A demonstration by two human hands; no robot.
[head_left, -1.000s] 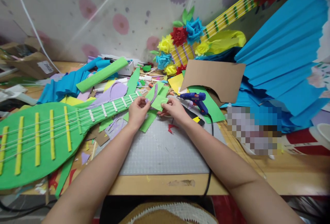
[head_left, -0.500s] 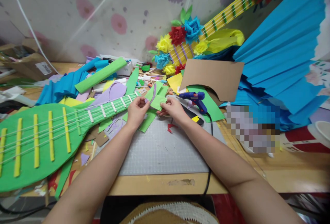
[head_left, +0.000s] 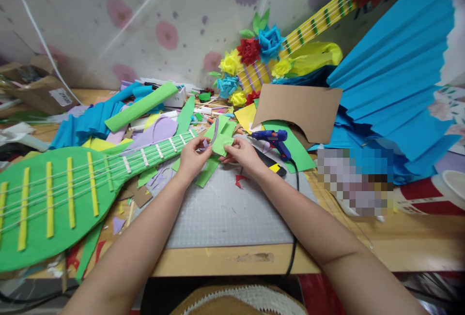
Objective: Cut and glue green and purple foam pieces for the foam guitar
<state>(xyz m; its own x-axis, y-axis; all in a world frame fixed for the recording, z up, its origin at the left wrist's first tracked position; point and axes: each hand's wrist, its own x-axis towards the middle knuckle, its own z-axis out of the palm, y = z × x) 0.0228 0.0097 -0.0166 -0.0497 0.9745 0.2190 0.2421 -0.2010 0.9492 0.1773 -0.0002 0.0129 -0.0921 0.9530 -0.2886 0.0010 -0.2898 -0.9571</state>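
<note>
Both my hands meet over the far end of a grey cutting mat [head_left: 232,213]. My left hand [head_left: 192,158] pinches one side of a small light green paper piece [head_left: 221,143], and a thin purple strip [head_left: 215,133] curls up beside its fingers. My right hand [head_left: 242,153] pinches the other side of the same green piece. The neck of a big green paper guitar [head_left: 54,194] with yellow bars ends right by my left hand. A blue glue gun [head_left: 273,139] lies just right of my right hand, its black cord [head_left: 295,218] running toward me.
Paper scraps in green, purple, yellow and blue cover the wooden table [head_left: 399,247] behind the mat. A brown cardboard sheet [head_left: 301,108] leans at the back. Paper flowers [head_left: 254,53] decorate a yellow guitar by the wall. A large pleated blue fan [head_left: 395,73] fills the right.
The view has drifted slightly; my hands stay in the same place, still pinching the green paper piece, with only small finger shifts.
</note>
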